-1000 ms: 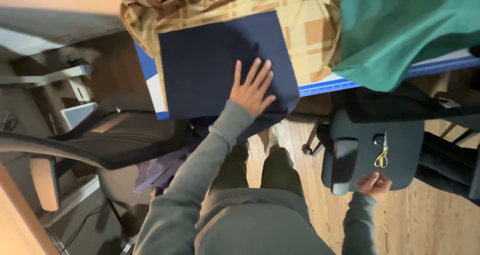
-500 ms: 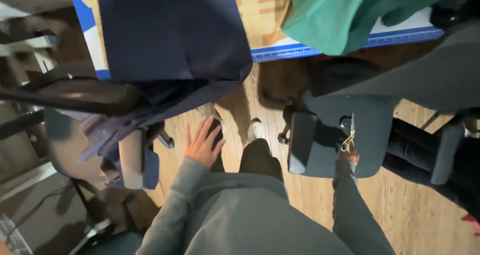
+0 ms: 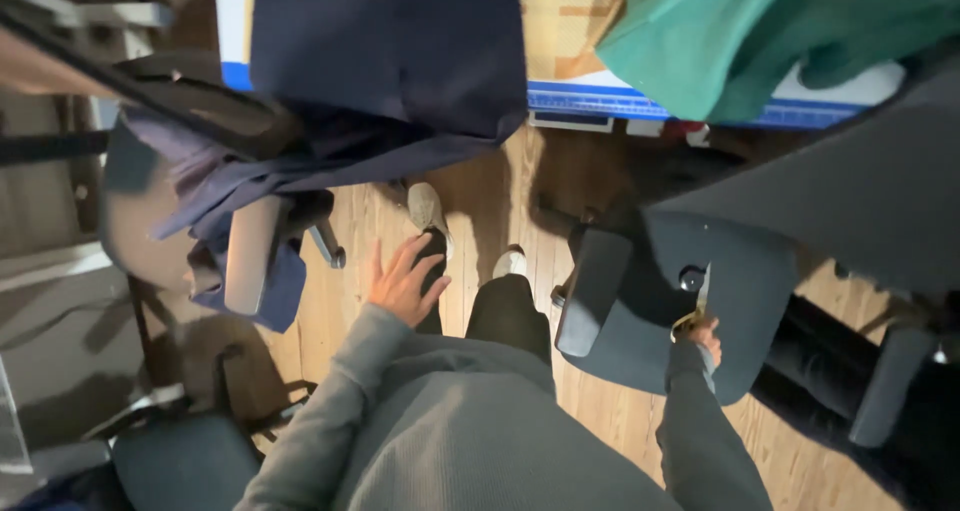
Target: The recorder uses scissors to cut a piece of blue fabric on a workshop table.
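My left hand hangs in the air above the wooden floor, fingers apart, holding nothing. It is below the dark navy fabric that drapes over the table edge. My right hand rests on the seat of a grey office chair and grips scissors with yellow handles; the blades point away from me. My two feet in pale shoes stand on the floor between the chairs.
A green cloth and a yellow plaid cloth lie on the blue-edged table. A second chair at left carries bluish-purple fabric. Another chair seat sits at bottom left. A dark chair back stands at right.
My left hand left the navy fabric on the table and dropped down to my side. The view tilted down toward the floor. The right hand stayed on the chair seat with the scissors.
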